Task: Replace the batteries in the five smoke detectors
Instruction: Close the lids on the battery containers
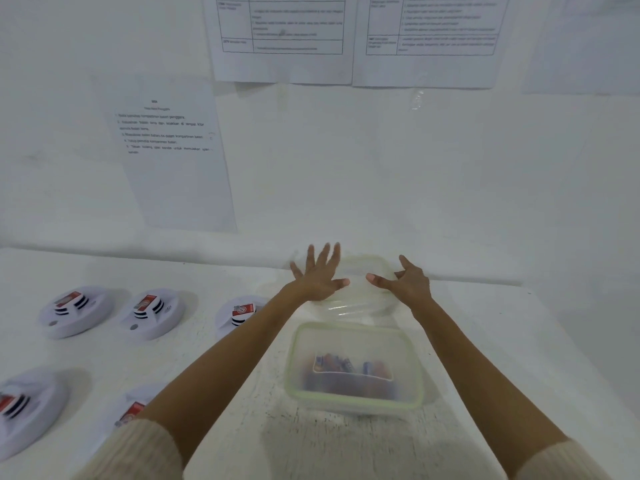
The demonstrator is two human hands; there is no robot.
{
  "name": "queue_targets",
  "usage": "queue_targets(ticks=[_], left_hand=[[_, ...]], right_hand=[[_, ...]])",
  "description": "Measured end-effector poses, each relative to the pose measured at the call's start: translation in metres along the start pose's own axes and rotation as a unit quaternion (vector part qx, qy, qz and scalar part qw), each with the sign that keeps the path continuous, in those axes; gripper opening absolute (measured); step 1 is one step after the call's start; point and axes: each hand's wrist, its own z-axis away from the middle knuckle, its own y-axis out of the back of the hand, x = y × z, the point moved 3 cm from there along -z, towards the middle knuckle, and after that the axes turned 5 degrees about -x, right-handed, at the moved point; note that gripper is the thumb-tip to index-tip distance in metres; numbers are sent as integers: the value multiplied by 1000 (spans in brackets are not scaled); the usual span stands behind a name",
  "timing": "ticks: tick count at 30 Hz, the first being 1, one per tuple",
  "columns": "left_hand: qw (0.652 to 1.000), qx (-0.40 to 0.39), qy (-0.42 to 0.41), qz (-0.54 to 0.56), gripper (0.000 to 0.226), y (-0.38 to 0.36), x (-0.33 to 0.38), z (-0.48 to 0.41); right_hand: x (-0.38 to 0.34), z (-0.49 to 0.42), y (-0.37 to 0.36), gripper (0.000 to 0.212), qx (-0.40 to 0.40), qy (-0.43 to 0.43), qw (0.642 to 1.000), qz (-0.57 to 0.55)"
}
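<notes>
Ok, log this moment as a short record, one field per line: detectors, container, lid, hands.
detectors: five white smoke detectors on the table's left side, three in the far row, two nearer; none being handled
container: lidless plastic box in front of the person, batteries inside, blurred
lid: clear lid just beyond the box
left hand: fingers spread, at the lid's left edge
right hand: at the lid's right edge; grip unclear

white wall (papered notices), white table

Five smoke detectors, two containers, three sheets.
</notes>
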Motion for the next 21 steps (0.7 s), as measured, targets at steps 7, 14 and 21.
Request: queue_targets(ticks=[7,14,21], left_hand=[[996,11,-81,-24,58,-1,-5,3],[993,52,62,-88,60,-4,5,-9],[993,66,64,70,80,0,-1,-7]], right_hand=[[-9,-3,-3,76,-31,32,998,42],[-17,12,-35,84,-93,1,993,77],[-22,10,-37,90,-96,6,995,24]])
